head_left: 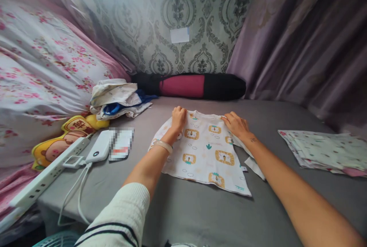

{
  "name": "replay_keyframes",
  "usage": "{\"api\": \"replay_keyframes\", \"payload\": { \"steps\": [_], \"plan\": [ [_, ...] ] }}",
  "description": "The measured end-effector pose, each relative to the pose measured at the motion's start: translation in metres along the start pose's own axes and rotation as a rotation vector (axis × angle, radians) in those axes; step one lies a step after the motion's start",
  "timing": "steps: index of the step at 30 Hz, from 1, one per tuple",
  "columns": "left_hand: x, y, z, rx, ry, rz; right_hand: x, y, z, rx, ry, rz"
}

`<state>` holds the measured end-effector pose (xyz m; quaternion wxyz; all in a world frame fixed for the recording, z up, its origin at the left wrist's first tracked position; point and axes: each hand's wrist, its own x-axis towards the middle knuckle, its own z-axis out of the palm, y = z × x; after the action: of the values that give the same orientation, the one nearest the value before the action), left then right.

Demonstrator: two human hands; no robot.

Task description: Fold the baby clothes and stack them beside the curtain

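A small white long-sleeved shirt point(203, 151) with orange lion faces and green leaf prints lies spread on the grey bed sheet point(189, 208), neckline away from me. My left hand point(179, 119) is closed on its left shoulder, beside the collar. At the opposite shoulder, my right hand point(236, 123) pinches the fabric. The shirt's right sleeve passes partly beneath my right forearm, its cuff showing beyond the side hem. The left sleeve is partly covered by my left forearm, which wears a pale bangle.
A folded stack of printed clothes point(323, 151) lies at right. Rumpled clothes point(117, 98) sit at back left. Nearer are a yellow plush point(51, 147), white power bank point(100, 145), blurred-out card point(122, 143) and power strip point(48, 176) with cables. A black-and-maroon roll point(183, 85) lies along the wall.
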<state>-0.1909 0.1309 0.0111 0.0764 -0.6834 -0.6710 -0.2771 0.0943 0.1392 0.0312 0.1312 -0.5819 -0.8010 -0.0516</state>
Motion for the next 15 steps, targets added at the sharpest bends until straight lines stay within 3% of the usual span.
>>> {"api": "replay_keyframes", "payload": {
  "steps": [8, 15],
  "plan": [
    [0.026, -0.017, 0.036, 0.044, -0.045, 0.01, 0.033, 0.006, 0.024, 0.014, -0.053, 0.034],
    [0.056, -0.012, 0.051, 0.058, -0.093, -0.046, 0.062, 0.017, 0.032, 0.009, -0.091, 0.08]
  ]
}}
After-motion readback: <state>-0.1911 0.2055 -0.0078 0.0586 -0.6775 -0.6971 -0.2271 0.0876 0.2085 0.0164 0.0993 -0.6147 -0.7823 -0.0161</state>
